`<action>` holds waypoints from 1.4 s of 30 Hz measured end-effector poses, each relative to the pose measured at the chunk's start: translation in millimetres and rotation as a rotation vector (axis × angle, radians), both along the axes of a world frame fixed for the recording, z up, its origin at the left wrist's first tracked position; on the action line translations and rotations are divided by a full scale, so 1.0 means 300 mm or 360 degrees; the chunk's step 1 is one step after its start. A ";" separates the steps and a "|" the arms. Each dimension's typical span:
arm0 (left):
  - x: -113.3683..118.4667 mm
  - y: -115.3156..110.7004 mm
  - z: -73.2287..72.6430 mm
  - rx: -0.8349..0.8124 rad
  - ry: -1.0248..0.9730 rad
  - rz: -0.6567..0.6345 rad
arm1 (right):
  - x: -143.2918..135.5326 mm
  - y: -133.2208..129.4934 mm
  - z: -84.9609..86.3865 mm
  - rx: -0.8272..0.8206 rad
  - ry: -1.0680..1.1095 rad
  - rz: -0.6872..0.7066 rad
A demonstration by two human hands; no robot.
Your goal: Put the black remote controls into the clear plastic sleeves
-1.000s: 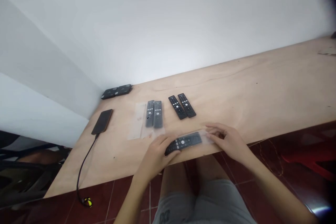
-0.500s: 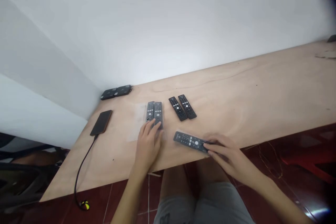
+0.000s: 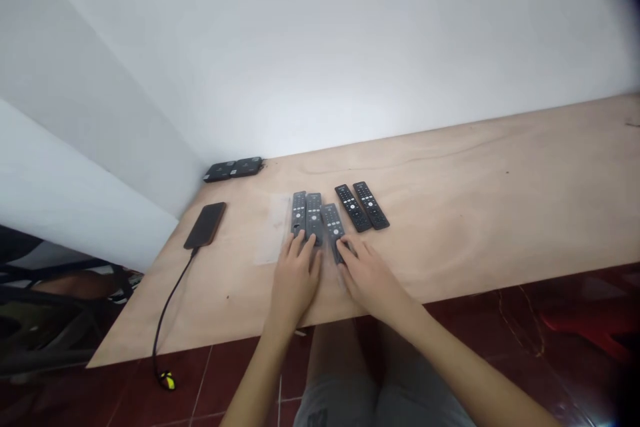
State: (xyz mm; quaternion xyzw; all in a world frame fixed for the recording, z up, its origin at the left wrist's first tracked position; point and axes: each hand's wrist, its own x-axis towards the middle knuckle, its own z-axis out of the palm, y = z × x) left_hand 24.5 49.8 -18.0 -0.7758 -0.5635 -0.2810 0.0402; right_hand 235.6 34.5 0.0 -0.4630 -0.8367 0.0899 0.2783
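Note:
My left hand (image 3: 294, 280) lies with its fingers apart, fingertips touching the lower ends of two remote controls. The left remote (image 3: 299, 205) and the one beside it (image 3: 314, 208) are side by side, apparently in clear plastic sleeves. In my right hand (image 3: 376, 280) the near end of a third sleeved remote control (image 3: 332, 217) is gripped between thumb and fingers. This one is slightly tilted and close to the right side of the pair. Beyond my right hand, two black remotes, one on the left (image 3: 351, 205) and one on the right (image 3: 371, 204), rest on the table.
A phone (image 3: 205, 225) with a black cable (image 3: 170, 300) running over the table's front edge lies at left. Two flat black boxes (image 3: 233, 169) sit by the wall. A clear plastic sheet (image 3: 273, 230) is left of the remotes. The wooden tabletop (image 3: 475, 213) extends right.
My right hand has carried the third remote leftward and turned it from nearly sideways to more upright, beside the sleeved pair. My left hand stays on the pair. The view has shifted slightly.

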 end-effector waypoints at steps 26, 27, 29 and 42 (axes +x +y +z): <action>-0.010 0.006 0.031 -0.0025 0.0023 -0.0067 | -0.020 0.108 -0.011 0.0168 -0.0139 0.0191; -0.011 0.000 0.034 -0.0023 0.0019 -0.0068 | -0.017 0.105 -0.012 0.0163 -0.0142 0.0221; -0.011 -0.009 0.040 -0.0024 0.0021 -0.0067 | -0.010 0.104 -0.016 0.0173 -0.0116 0.0217; -0.005 -0.018 0.060 0.0043 -0.0034 -0.0052 | 0.102 0.032 -0.049 0.0254 -0.0123 -0.0377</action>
